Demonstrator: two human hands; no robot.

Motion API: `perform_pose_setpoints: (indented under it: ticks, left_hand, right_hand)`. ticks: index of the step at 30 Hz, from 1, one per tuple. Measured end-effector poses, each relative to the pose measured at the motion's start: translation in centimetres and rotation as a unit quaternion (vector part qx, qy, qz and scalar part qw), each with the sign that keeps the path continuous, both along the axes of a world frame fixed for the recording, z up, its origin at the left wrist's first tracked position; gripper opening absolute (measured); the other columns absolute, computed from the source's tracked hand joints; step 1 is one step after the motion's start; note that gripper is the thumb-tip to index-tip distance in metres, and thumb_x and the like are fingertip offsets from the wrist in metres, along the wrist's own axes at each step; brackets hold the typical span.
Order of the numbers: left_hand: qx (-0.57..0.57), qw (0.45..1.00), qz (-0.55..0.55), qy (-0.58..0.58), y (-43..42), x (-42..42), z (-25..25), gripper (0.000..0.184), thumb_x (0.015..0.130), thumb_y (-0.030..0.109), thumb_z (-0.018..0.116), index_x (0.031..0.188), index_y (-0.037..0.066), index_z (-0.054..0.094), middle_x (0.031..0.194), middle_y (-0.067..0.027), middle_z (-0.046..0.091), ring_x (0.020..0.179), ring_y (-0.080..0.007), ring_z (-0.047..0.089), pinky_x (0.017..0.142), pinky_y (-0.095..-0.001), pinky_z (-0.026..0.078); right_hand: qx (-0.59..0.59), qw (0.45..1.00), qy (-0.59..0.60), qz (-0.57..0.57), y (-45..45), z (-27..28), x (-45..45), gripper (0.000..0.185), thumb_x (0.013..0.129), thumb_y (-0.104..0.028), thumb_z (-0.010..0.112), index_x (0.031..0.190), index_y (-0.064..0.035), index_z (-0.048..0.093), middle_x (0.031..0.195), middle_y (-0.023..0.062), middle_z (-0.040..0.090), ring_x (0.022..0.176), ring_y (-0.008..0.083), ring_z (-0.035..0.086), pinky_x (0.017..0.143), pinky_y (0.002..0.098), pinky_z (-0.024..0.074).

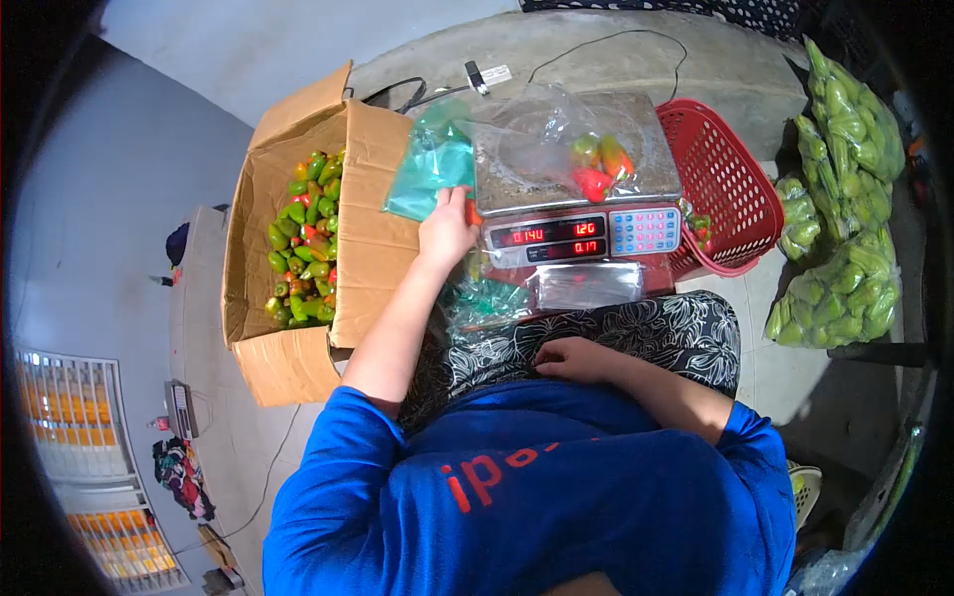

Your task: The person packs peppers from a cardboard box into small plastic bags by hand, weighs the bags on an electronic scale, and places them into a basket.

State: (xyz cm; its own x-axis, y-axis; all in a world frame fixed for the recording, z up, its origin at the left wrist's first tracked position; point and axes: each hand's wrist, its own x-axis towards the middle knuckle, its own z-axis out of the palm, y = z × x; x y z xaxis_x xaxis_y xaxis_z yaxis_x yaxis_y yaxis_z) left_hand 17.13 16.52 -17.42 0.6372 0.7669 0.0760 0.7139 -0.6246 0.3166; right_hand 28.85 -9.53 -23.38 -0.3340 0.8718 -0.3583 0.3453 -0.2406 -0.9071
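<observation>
My left hand is over the green plastic bag at the scale's left edge. Its fingers close beside a small orange-red pepper, mostly hidden by them. Loosely curled, my right hand rests on my lap with nothing visible in it. On the plate of the digital scale lies a clear plastic bag holding several red, orange and green peppers. Red digits glow on the scale's display.
Left of the scale stands an open cardboard box of green and red peppers. A red basket is at its right. Bagged green vegetables lie farther right. Clear bags lie before the scale; a cable runs behind.
</observation>
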Motion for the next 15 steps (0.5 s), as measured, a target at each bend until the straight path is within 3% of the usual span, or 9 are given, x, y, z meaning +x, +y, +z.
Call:
perform_pose_setpoints:
  ticks: [7, 10, 14, 15]
  left_hand:
    - [0.08, 0.992, -0.033, 0.092, 0.8, -0.8, -1.9, 0.059, 0.068, 0.019, 0.069, 0.121, 0.008, 0.046, 0.111, -0.015, 0.058, 0.095, -0.0329, 0.06, 0.076, -0.0425, 0.05]
    - [0.083, 0.993, -0.038, 0.071, 1.2, -1.0, -0.3, 0.054, 0.069, 0.02, 0.067, 0.117, 0.004, 0.049, 0.102, -0.015, 0.06, 0.084, -0.0326, 0.063, 0.071, -0.0428, 0.051]
    - [0.151, 0.987, 0.009, -0.048, 2.5, 0.6, 2.1, 0.053, 0.066, 0.029, 0.072, 0.109, 0.003, 0.055, 0.099, -0.0157, 0.06, 0.088, -0.0322, 0.061, 0.074, -0.0419, 0.05]
    - [0.124, 0.99, 0.001, -0.061, 2.7, 1.3, 2.3, 0.055, 0.066, 0.032, 0.073, 0.11, 0.004, 0.056, 0.102, -0.0161, 0.059, 0.093, -0.0326, 0.059, 0.078, -0.0418, 0.049]
  right_hand:
    - [-0.006, 1.0, -0.006, 0.016, 0.2, -0.1, -0.4, 0.035, 0.086, -0.034, 0.058, 0.106, -0.0054, 0.061, 0.102, 0.0168, 0.064, 0.096, 0.0291, 0.06, 0.085, 0.0373, 0.046]
    - [-0.014, 1.0, 0.003, 0.01, 0.0, 0.2, -0.1, 0.035, 0.086, -0.034, 0.058, 0.106, -0.0056, 0.061, 0.102, 0.0167, 0.063, 0.096, 0.0291, 0.06, 0.085, 0.0371, 0.046]
    - [-0.027, 1.0, 0.01, 0.002, 0.0, 0.9, -0.2, 0.035, 0.085, -0.034, 0.058, 0.106, -0.0057, 0.062, 0.102, 0.0166, 0.064, 0.096, 0.029, 0.06, 0.085, 0.037, 0.0459]
    - [-0.033, 0.999, 0.012, 0.006, 0.0, 0.9, -0.3, 0.035, 0.086, -0.034, 0.058, 0.106, -0.0057, 0.062, 0.102, 0.0166, 0.064, 0.097, 0.0291, 0.06, 0.085, 0.0371, 0.0459]
